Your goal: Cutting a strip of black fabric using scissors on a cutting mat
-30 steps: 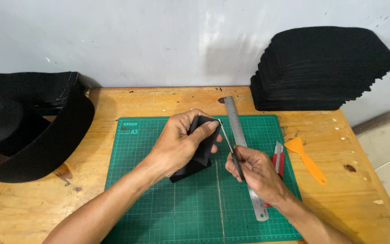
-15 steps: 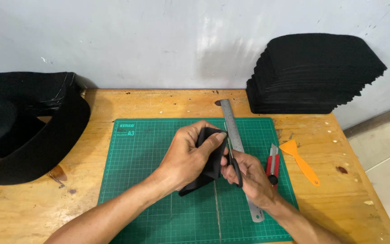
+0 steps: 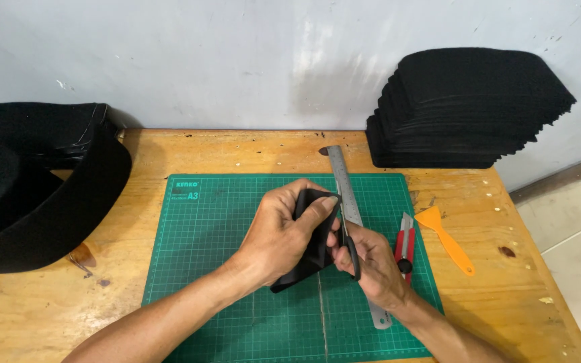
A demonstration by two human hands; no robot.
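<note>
My left hand (image 3: 282, 235) grips a folded piece of black fabric (image 3: 307, 259) above the green cutting mat (image 3: 216, 269). My right hand (image 3: 371, 259) holds black-handled scissors (image 3: 348, 245), whose blades point up along the fabric's right edge, close to my left thumb. A steel ruler (image 3: 345, 191) lies on the mat under and behind my right hand, running from the mat's far edge toward me.
A red utility knife (image 3: 403, 243) and an orange plastic scraper (image 3: 446, 238) lie right of the ruler. A tall stack of black fabric pieces (image 3: 465, 107) sits at the back right. A wide roll of black band (image 3: 35, 195) fills the table's left side.
Both hands have drawn together and nearer to me over the mat. The scissors have closed in on the fabric's edge beside my left thumb.
</note>
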